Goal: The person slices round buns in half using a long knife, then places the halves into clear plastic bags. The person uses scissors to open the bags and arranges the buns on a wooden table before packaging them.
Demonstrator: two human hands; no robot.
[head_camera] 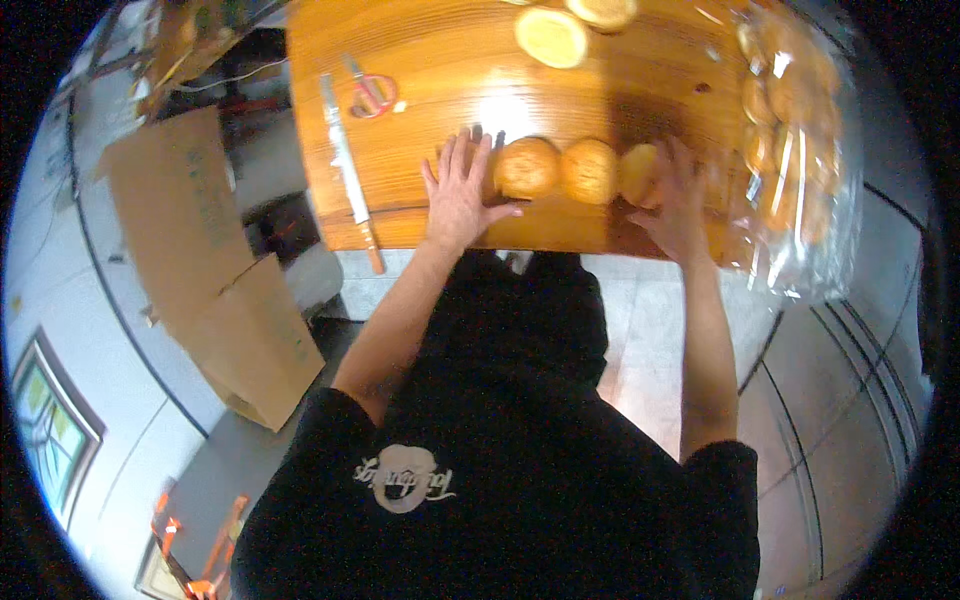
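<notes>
Three round bread buns lie in a row on the wooden table (pixel 420 45): a left bun (pixel 528 168), a middle bun (pixel 589 171) and a right bun (pixel 639 174). My left hand (pixel 459 187) rests palm down beside the left bun, fingers spread, holding nothing. My right hand (pixel 677 195) is at the right bun, its fingers over that bun's far side; blur hides whether it grips it. Farther back lie a cut bun half (pixel 551 37) with its pale face up and another bun piece (pixel 602 10).
On the left lie a long serrated knife (pixel 346 165), its handle past the table edge, and red-handled scissors (pixel 373 94). A clear plastic bag of buns (pixel 795 150) is at the right. An open cardboard box (pixel 202 247) stands left of the table.
</notes>
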